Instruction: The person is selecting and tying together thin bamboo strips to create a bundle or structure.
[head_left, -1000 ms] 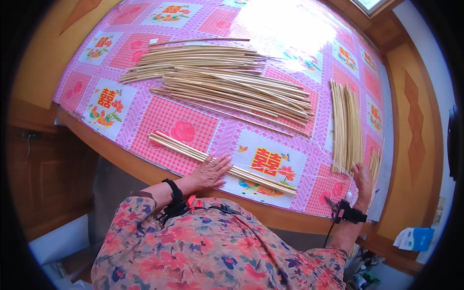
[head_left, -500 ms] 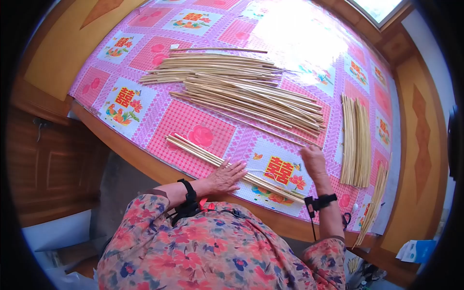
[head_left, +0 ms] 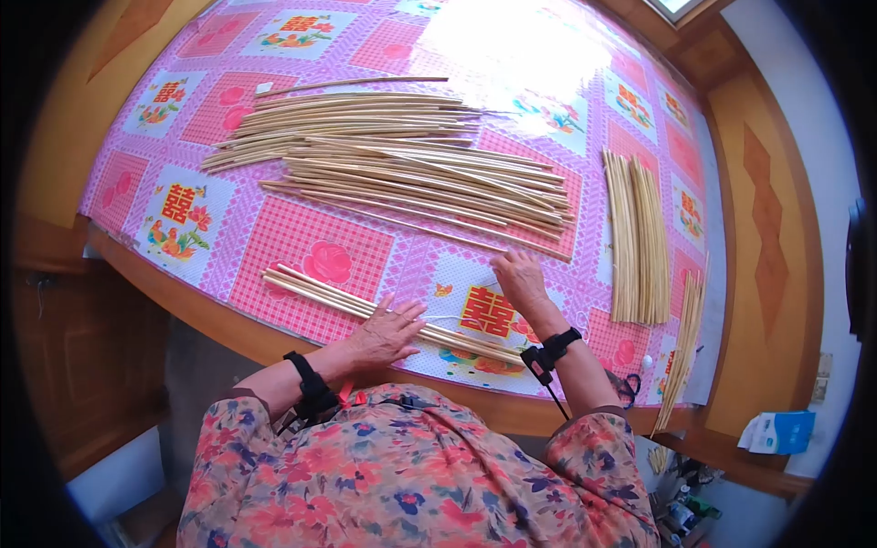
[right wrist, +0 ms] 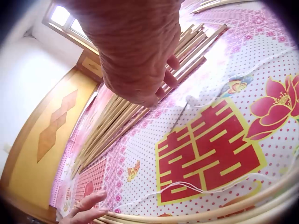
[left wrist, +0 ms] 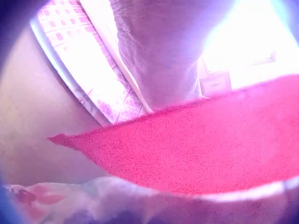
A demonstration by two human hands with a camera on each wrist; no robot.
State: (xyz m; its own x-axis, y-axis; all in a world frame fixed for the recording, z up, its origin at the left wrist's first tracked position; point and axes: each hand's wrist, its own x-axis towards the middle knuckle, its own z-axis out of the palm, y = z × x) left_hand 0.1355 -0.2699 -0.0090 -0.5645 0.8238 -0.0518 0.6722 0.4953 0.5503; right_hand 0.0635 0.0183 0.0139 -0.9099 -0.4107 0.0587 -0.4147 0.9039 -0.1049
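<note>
In the head view, my left hand (head_left: pixel 388 336) rests with spread fingers across several pale sticks (head_left: pixel 315 293) near the table's front edge. My right hand (head_left: pixel 523 281) bends down at the right end of the large stick pile (head_left: pixel 429 183). The right wrist view shows its fingers curled (right wrist: pixel 171 70); whether they pinch a stick or thread is hidden. Beside it lies a thin dark needle-like piece (right wrist: pixel 180 116) at a loop of white thread. More white thread (right wrist: pixel 201 190) runs over the cloth near the front sticks. Red fabric (left wrist: pixel 187 144) fills much of the left wrist view.
Two upright bundles of sticks (head_left: pixel 638 237) lie on the right of the patterned tablecloth (head_left: pixel 402 46). Thinner sticks (head_left: pixel 681 352) overhang the front right edge, near dark scissors-like handles (head_left: pixel 630 391). A small white object (head_left: pixel 647 362) lies beside them.
My right hand has moved left from the right-hand bundles to the end of the large pile. My left hand stays on the front sticks. The head view has shifted.
</note>
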